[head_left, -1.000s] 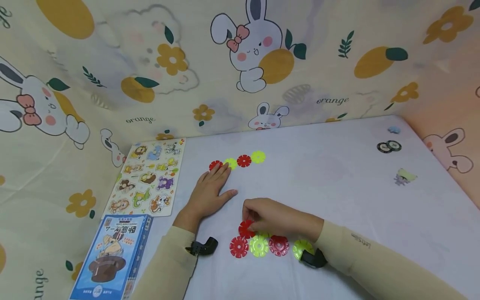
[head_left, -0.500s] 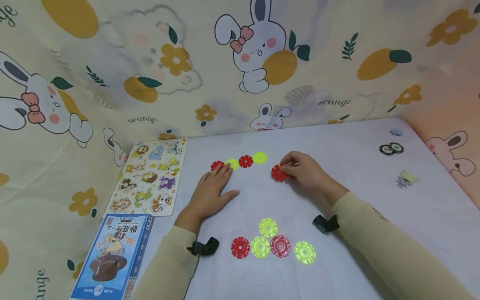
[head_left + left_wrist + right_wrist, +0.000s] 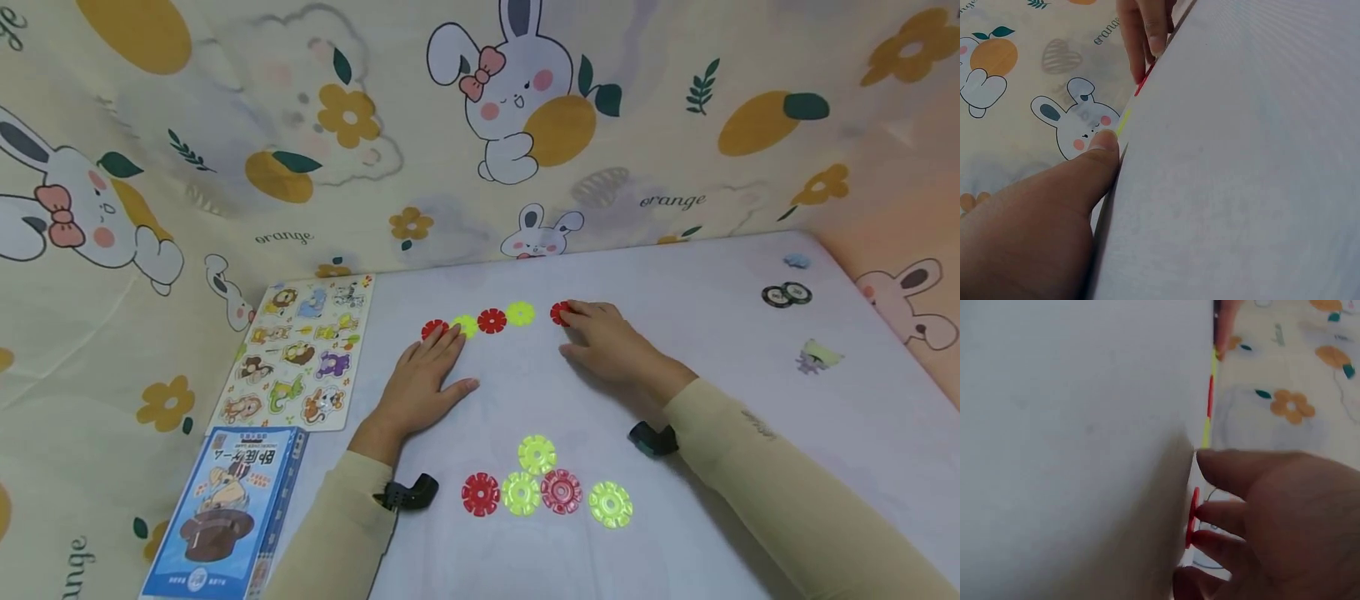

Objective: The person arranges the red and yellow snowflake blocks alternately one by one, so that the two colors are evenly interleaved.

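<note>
Notched plastic discs lie in a row at the back: a red disc, a yellow-green disc, another red disc and another yellow-green disc. My left hand lies flat, its fingertips resting over the first two. At the row's right end, apart from it, a further red disc lies on the table. Fingertips of my right hand press on this disc, with the thumb off it in the right wrist view. The hand hides part of the disc.
Several loose red and yellow-green discs lie nearer the front. On the left are an animal picture board and a blue game box. Two dark round chips and small figures lie far right.
My right hand has carried a red disc from the front group to the back, set it down right of the row and loosened its pinch. My left hand has stayed in place.
</note>
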Demonstrator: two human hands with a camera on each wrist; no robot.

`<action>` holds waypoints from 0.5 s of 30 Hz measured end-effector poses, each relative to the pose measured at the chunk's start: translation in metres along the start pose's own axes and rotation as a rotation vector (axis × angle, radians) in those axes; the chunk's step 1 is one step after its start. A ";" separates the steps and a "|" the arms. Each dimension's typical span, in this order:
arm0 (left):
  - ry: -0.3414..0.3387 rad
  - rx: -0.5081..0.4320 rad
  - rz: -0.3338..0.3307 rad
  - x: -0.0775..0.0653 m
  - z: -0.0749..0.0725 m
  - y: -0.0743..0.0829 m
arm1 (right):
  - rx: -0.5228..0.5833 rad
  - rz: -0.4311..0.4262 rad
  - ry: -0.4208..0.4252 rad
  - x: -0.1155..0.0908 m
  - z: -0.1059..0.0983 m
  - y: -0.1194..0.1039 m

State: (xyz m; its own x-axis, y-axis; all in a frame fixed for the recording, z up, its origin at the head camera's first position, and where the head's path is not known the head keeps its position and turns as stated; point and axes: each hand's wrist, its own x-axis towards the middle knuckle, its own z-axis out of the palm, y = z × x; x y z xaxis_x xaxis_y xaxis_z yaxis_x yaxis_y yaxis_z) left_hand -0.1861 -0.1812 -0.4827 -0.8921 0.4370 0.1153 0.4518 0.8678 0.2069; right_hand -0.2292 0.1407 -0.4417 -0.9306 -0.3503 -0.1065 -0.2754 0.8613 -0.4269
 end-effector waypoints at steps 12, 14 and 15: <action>-0.010 -0.010 0.004 0.000 -0.002 0.002 | -0.165 -0.013 -0.065 0.011 0.001 -0.017; -0.009 -0.013 0.005 0.000 -0.002 0.001 | -0.165 -0.009 -0.066 0.012 0.002 -0.019; -0.008 -0.014 0.006 0.000 -0.003 0.001 | -0.166 -0.008 -0.067 0.012 0.003 -0.019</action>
State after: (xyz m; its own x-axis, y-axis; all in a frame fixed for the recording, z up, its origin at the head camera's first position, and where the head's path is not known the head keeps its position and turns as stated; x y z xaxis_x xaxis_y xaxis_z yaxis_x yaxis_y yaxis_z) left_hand -0.1852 -0.1808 -0.4800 -0.8896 0.4437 0.1088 0.4568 0.8621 0.2195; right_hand -0.2348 0.1190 -0.4372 -0.9116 -0.3763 -0.1655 -0.3240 0.9054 -0.2743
